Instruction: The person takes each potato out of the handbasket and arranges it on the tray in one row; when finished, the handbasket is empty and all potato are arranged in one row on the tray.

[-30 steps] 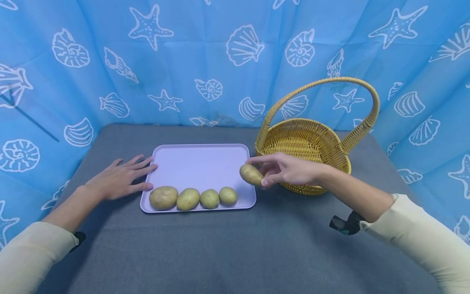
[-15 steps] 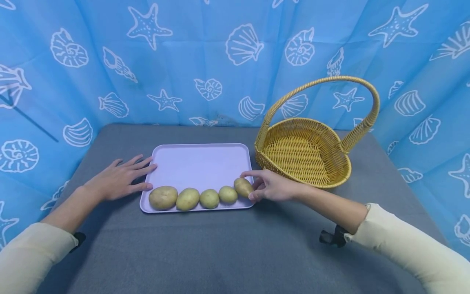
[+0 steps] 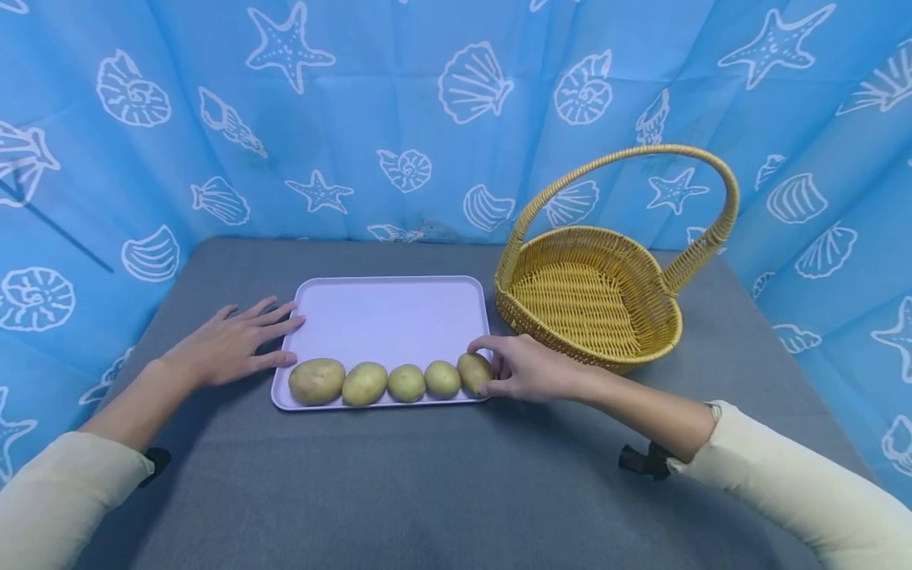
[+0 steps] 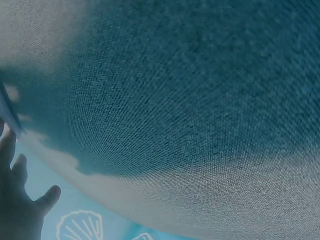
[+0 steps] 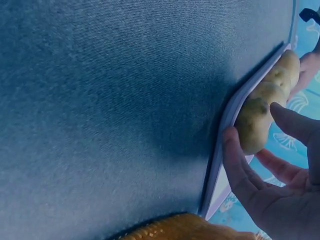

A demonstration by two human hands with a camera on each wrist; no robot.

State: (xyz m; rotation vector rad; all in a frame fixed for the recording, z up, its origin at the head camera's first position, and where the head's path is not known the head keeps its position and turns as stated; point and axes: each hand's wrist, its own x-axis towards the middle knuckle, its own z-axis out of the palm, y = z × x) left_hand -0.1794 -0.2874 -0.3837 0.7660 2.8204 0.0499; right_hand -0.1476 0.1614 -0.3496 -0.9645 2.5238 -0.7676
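A row of several potatoes (image 3: 365,385) lies along the near edge of a pale lilac tray (image 3: 390,317) in the head view. My right hand (image 3: 530,368) holds the potato at the right end (image 3: 473,373), with thumb and fingers bent around it. That end potato (image 5: 252,130) also shows between the digits in the right wrist view. My left hand (image 3: 224,346) lies at the tray's left side, fingers spread, fingertips on the rim. Only part of the left hand (image 4: 17,200) appears in the left wrist view.
A golden wicker basket (image 3: 577,301) with a tall arched handle stands right of the tray, close behind my right hand. Grey cloth (image 3: 399,483) covers the table. A blue curtain (image 3: 427,103) with shell prints hangs behind it.
My right hand has brought the last potato from beside the basket down and slightly left onto the tray, then turned it more lengthwise at the row's end. The left hand has stayed put.
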